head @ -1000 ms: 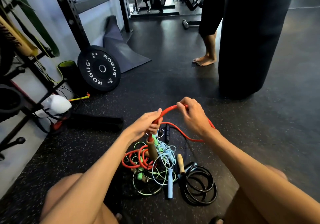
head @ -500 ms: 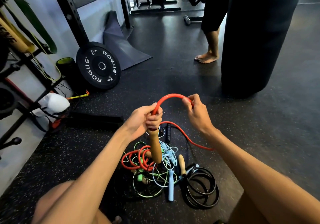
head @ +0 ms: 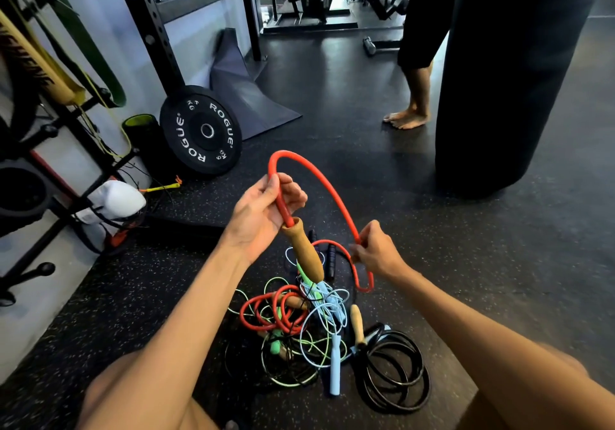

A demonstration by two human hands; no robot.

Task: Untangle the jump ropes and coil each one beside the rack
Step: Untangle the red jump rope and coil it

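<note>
The red rope (head: pixel 286 154) arches between both hands, raised clear of the pile, probably so its run can be traced. The left hand (head: pixel 263 213) curls its fingers round the cord just above the wooden handle (head: pixel 304 253); the right hand (head: pixel 376 253) pinches it farther along. Below, the other ropes (head: pixel 293 316) lie tangled on the speckled rubber floor (head: pixel 499 279), near the rack (head: pixel 146 20), weight plate (head: pixel 201 130) and punching bag (head: pixel 499 80).

The left hand (head: pixel 266 210) is up, palm toward the camera, with fingers and thumb curled round a rope (head: pixel 287 153). The right hand (head: pixel 376 255) is lower and to its right, knuckles up, pinching the same rope. Both bare forearms reach forward.
</note>
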